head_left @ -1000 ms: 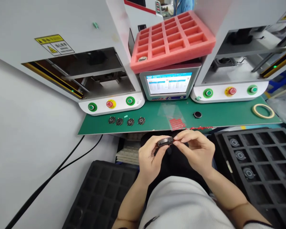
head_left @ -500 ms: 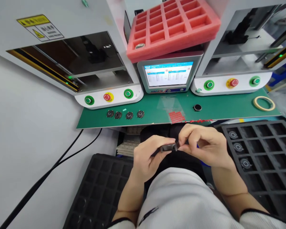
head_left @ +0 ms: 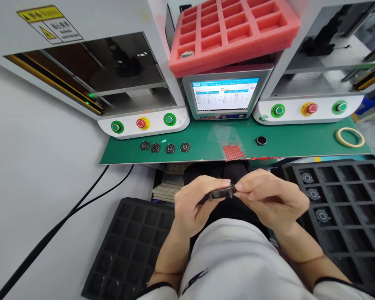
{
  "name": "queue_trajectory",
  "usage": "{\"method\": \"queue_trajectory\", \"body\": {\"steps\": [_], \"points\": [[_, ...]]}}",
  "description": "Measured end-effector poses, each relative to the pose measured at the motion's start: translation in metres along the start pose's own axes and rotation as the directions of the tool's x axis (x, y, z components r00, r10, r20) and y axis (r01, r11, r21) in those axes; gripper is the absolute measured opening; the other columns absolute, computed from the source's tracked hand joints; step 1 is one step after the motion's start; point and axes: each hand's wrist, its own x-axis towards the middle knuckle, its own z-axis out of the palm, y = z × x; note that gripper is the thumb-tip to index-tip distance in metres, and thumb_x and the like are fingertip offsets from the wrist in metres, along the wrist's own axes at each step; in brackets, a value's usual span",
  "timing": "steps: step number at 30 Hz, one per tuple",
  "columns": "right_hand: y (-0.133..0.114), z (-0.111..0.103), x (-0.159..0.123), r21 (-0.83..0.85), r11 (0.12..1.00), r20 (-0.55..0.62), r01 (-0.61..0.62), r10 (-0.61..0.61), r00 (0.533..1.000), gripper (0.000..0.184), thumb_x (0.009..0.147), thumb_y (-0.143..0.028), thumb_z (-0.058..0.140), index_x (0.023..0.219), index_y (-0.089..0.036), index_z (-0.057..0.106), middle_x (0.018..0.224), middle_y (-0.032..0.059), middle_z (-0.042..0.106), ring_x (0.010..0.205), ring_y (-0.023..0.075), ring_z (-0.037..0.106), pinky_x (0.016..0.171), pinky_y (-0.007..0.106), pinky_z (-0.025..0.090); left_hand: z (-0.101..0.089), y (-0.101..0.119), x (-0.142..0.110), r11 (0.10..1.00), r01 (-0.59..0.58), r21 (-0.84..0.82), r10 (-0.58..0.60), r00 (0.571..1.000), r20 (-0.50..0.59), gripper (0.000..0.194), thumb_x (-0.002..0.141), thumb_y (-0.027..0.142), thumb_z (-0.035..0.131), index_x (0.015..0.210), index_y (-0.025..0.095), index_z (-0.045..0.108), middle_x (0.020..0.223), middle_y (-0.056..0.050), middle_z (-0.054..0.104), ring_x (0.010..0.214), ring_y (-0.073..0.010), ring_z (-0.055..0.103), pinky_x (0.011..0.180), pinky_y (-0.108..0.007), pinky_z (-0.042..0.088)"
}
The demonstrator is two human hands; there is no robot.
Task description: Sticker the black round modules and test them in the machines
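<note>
Your left hand [head_left: 195,210] and right hand [head_left: 270,198], fingers [head_left: 248,184] pinching a black plastic part [head_left: 220,193]; black compartment tray [head_left: 331,161] at 3 o'clock.

pink foam tray [head_left: 234,50] (grid-patterned) above green mat [head_left: 200,146].

Black tray [head_left: 331,163] just beside right hand [head_left: 271,200]

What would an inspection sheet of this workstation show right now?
Surface: green mat on a pale bench.
Job's things: dark plastic part; four round black parts on the mat; more in a black cell tray.
Clutter: masking tape roll, red label sheet.
Hands: left hand and right hand hold the part in their fingers.
Cables: black cable across the bench.
Surroundings: white machines, monitor, pink foam tray.
</note>
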Motion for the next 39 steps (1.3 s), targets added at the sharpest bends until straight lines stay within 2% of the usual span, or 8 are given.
{"method": "queue_trajectory", "body": {"steps": [3,6,11,17,22,27,33,39], "points": [[0.000,-0.003,0.004,-0.016,0.999,0.033,0.039,-0.039,0.999,0.029,0.071,0.003,0.074,0.086,-0.021,0.069,0.077,0.0022,0.075,0.070,0.0171,0.071,0.061,0.030,0.059,-0.002,-0.001,0.000,1.000,-0.001,0.006,0.001,1.000,0.007,0.022,0.090,0.016,0.063,0.110,0.021,0.069,0.096,-0.005,0.076,0.085,-0.0157,0.069,0.075,-0.026,0.056],[0.000,-0.010,0.015,0.036,0.998,0.145,-0.060,0.055,0.988,0.026,0.073,0.002,0.074,0.085,-0.021,0.067,0.077,0.0016,0.073,0.070,0.0158,0.070,0.063,0.029,0.058,-0.004,-0.002,0.000,1.000,0.000,-0.002,0.000,0.999,0.051,0.021,0.091,0.017,0.062,0.111,0.021,0.069,0.097,-0.005,0.076,0.085,-0.0154,0.069,0.076,-0.025,0.056],[-0.001,-0.021,0.026,0.071,0.980,0.381,-0.184,0.143,0.913,0.024,0.079,-0.001,0.069,0.071,-0.020,0.056,0.076,0.0000,0.066,0.070,0.0120,0.063,0.062,0.027,0.054,-0.004,-0.002,0.000,1.000,-0.008,-0.027,0.011,0.995,0.100,0.022,0.092,0.020,0.061,0.113,0.021,0.068,0.096,-0.004,0.075,0.084,-0.0143,0.070,0.076,-0.024,0.056],[0.006,-0.007,0.012,0.111,0.994,0.153,0.025,-0.042,0.987,0.034,0.074,0.003,0.070,0.074,-0.022,0.047,0.077,-0.0004,0.068,0.069,0.0137,0.065,0.062,0.030,0.056,0.003,-0.002,-0.001,0.999,-0.049,-0.017,0.049,0.999,-0.002,0.022,0.093,0.020,0.059,0.113,0.022,0.068,0.098,-0.005,0.076,0.085,-0.0149,0.070,0.076,-0.026,0.057],[0.007,0.004,0.001,0.063,0.997,-0.047,0.042,-0.039,0.998,0.039,0.071,0.002,0.075,0.095,-0.023,0.058,0.088,0.0038,0.075,0.074,0.0161,0.069,0.061,0.030,0.059,0.003,-0.004,0.000,0.997,-0.071,-0.041,0.070,0.997,-0.019,0.024,0.093,0.018,0.059,0.115,0.022,0.068,0.100,-0.005,0.076,0.087,-0.0155,0.070,0.076,-0.026,0.057],[0.001,0.003,0.001,-0.078,0.996,-0.004,0.054,-0.054,0.999,0.032,0.073,-0.003,0.076,0.096,-0.024,0.066,0.077,0.0024,0.076,0.069,0.0184,0.071,0.054,0.030,0.059,0.001,-0.007,0.000,0.997,-0.070,-0.042,0.068,0.997,-0.033,0.025,0.093,0.019,0.059,0.116,0.023,0.068,0.099,-0.005,0.076,0.087,-0.0161,0.070,0.076,-0.027,0.057],[-0.002,-0.003,0.006,-0.061,0.998,0.045,-0.002,0.004,0.999,0.032,0.070,-0.002,0.078,0.092,-0.023,0.067,0.076,0.0020,0.075,0.067,0.0173,0.070,0.057,0.030,0.060,0.002,-0.010,-0.001,0.994,-0.078,-0.073,0.077,0.997,-0.024,0.024,0.093,0.021,0.060,0.115,0.022,0.069,0.098,-0.005,0.076,0.087,-0.0153,0.070,0.076,-0.026,0.057],[-0.002,-0.009,0.008,-0.118,0.988,0.116,0.097,-0.083,0.990,0.030,0.071,-0.002,0.076,0.089,-0.023,0.063,0.078,0.0009,0.076,0.066,0.0167,0.071,0.060,0.031,0.060,0.006,-0.008,-0.003,0.995,-0.087,-0.046,0.084,0.994,-0.071,0.023,0.093,0.019,0.059,0.114,0.021,0.069,0.097,-0.006,0.077,0.086,-0.0154,0.071,0.075,-0.026,0.057]]}}
